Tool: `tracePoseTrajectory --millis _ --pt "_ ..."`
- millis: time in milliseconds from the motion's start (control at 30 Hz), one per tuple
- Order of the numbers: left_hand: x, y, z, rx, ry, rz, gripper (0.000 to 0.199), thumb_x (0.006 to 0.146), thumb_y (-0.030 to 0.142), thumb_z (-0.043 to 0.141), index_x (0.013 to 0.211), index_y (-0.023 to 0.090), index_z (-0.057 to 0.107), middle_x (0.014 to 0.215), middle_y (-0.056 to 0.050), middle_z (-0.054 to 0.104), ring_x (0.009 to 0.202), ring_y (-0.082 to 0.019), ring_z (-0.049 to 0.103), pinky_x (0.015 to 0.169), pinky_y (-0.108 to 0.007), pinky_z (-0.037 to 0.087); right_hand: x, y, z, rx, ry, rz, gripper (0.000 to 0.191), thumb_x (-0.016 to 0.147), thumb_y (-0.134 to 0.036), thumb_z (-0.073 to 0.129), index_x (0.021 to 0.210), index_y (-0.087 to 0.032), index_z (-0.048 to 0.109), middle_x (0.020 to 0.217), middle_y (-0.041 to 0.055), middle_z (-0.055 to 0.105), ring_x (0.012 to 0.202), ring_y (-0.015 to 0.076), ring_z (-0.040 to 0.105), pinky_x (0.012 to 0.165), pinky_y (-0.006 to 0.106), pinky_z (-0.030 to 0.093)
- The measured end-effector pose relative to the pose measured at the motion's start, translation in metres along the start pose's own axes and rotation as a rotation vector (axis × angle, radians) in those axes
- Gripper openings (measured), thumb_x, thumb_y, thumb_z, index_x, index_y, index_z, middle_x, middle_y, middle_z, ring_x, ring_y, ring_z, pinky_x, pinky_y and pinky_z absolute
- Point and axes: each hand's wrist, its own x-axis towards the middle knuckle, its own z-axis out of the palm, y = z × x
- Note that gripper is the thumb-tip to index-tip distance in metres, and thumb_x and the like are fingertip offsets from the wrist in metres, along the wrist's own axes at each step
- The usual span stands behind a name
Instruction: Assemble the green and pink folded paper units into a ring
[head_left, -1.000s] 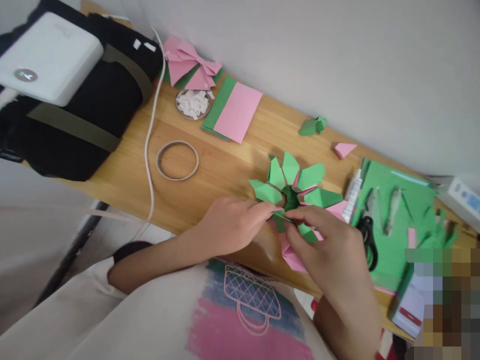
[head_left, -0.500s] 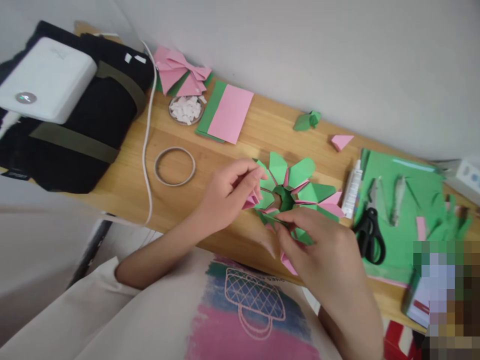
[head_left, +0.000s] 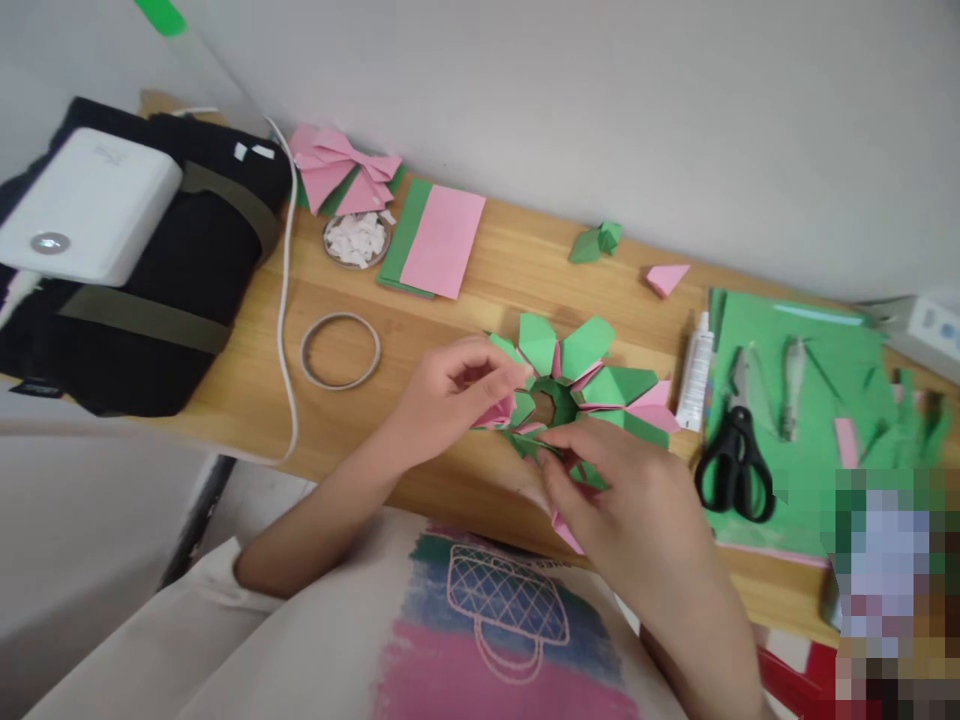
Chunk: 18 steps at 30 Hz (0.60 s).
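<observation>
A ring-shaped paper flower of folded green and pink petals is held between both hands near the table's front edge. My left hand is closed on its left side, fingers pinching at a pink and green petal. With thumb and index finger, my right hand pinches a green petal at the flower's near side. The round hole in its middle shows between the hands. My fingers hide part of the left and near petals.
A tape ring, a dish of white paper bits, pink sheets and a pink folded piece lie leftward. Rightward are a glue tube, black scissors and green paper. A power bank rests on a black bag.
The camera view has shifted a little, so things on the table sit slightly differently in the frame. Both hands keep their pinch on the paper flower, with little visible movement.
</observation>
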Motion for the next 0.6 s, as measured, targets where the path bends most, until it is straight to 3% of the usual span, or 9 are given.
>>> tracePoseTrajectory --millis 100,300,467,600 --pt "-0.001 0.003 -0.003 -0.051 -0.021 -0.080 0.031 0.077 0.043 0.072 0.070 0.014 0.063 0.070 -0.001 0.058 0.060 -0.010 0.057 0.049 -0.018 0.047 -0.001 0.000 0.000 -0.015 0.009 -0.007 0.017 0.079 -0.009 0.054 0.079 -0.020 0.068 0.066 -0.0013 0.067 0.057 0.0149 0.062 0.050 0.025 0.040" --pt "-0.005 0.003 -0.007 0.053 -0.076 0.040 0.028 0.091 0.033 0.056 0.073 0.015 0.069 0.079 -0.004 0.064 0.072 -0.012 0.061 0.061 -0.020 0.050 -0.001 0.000 0.000 -0.022 -0.022 0.015 0.017 0.079 -0.008 0.054 0.077 -0.019 0.066 0.067 -0.0011 0.066 0.057 0.0149 0.061 0.051 0.025 0.038" --pt "-0.008 0.004 -0.010 0.045 -0.079 0.025 0.018 0.090 0.033 0.058 0.088 0.017 0.068 0.081 -0.005 0.069 0.072 -0.014 0.064 0.057 -0.022 0.050 0.000 0.001 -0.001 -0.040 -0.026 0.022 0.017 0.079 -0.008 0.055 0.077 -0.019 0.067 0.065 -0.0010 0.065 0.055 0.0146 0.060 0.050 0.024 0.037" --pt "-0.012 0.002 -0.018 0.035 -0.110 0.002 0.019 0.092 0.031 0.056 0.092 0.018 0.070 0.103 -0.007 0.067 0.084 -0.015 0.065 0.068 -0.024 0.054 -0.001 0.001 0.000 -0.035 -0.042 0.019 0.017 0.080 -0.008 0.055 0.078 -0.019 0.068 0.065 -0.0009 0.065 0.055 0.0142 0.059 0.050 0.024 0.038"
